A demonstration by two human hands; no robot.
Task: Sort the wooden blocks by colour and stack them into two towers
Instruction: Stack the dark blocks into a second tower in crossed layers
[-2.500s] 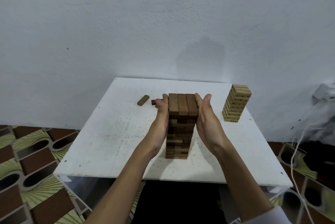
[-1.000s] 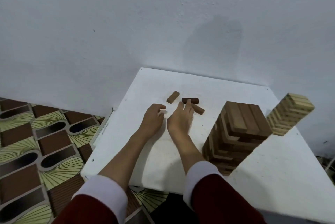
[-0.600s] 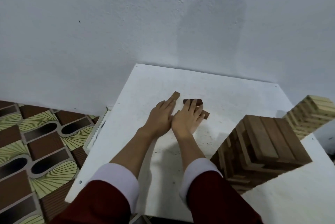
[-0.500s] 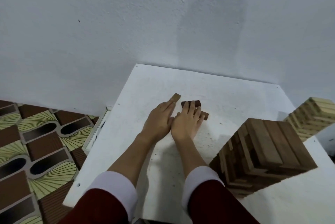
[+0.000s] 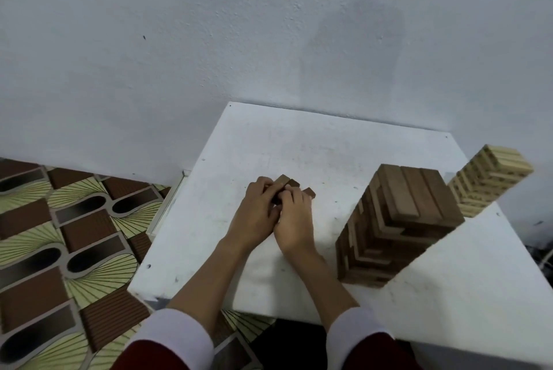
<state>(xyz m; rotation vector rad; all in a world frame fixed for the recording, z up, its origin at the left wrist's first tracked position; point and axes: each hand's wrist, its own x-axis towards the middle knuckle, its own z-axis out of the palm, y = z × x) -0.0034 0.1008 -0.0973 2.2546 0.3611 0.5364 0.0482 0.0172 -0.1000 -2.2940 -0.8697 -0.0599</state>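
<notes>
While my left hand (image 5: 257,214) and right hand (image 5: 294,217) press together, fingers curled around the loose brown blocks (image 5: 288,184) on the white table (image 5: 314,148), the brown tower (image 5: 398,220) stands to their right, the pale tower (image 5: 490,178) beyond it.

Our left hand (image 5: 258,214) and right hand (image 5: 294,217) cover most of the loose brown blocks (image 5: 291,183), so we cannot count them. The tabletop (image 5: 314,154) is cut off at the right edge.

Probably a home: patterned floor tiles (image 5: 74,238), plaster wall (image 5: 209,40).
</notes>
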